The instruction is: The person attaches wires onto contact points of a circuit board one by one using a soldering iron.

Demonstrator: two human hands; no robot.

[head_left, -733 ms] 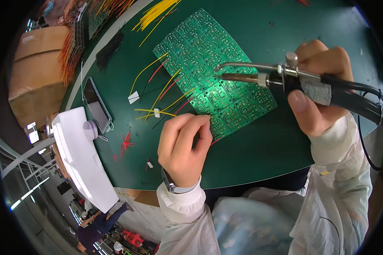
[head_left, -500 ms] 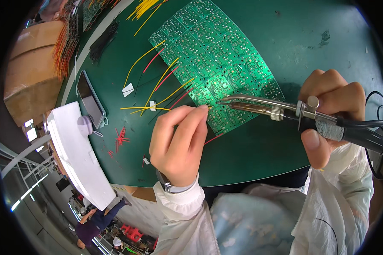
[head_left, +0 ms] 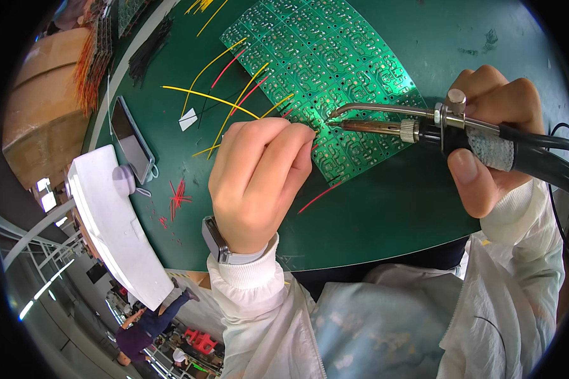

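Observation:
A green circuit board panel (head_left: 322, 50) lies on the table, its solder points facing up. My left hand (head_left: 259, 180) is closed in a pinch at the panel's near left edge. It grips a yellow wire (head_left: 208, 96), whose loose end sticks out to the left; the pinched end is hidden by the fingers. My right hand (head_left: 499, 104) is wrapped around a soldering iron (head_left: 376, 127) with a thin metal feed tube (head_left: 379, 109) clamped above it. The iron's tip is at the board, just right of my left fingertips. Whether it touches a joint, I cannot tell.
Yellow, red and black wires fan out from the panel's left edge. A red wire (head_left: 319, 197) extends from its near corner. Short red pieces (head_left: 179, 199), a phone (head_left: 133, 142) and a white box-like object (head_left: 110, 215) are at the left. Black cables trail from the iron.
My left fingertips and the iron's tip have come closer together over the board. The yellow wire's loose end has swung up and left. The whole view has shifted slightly.

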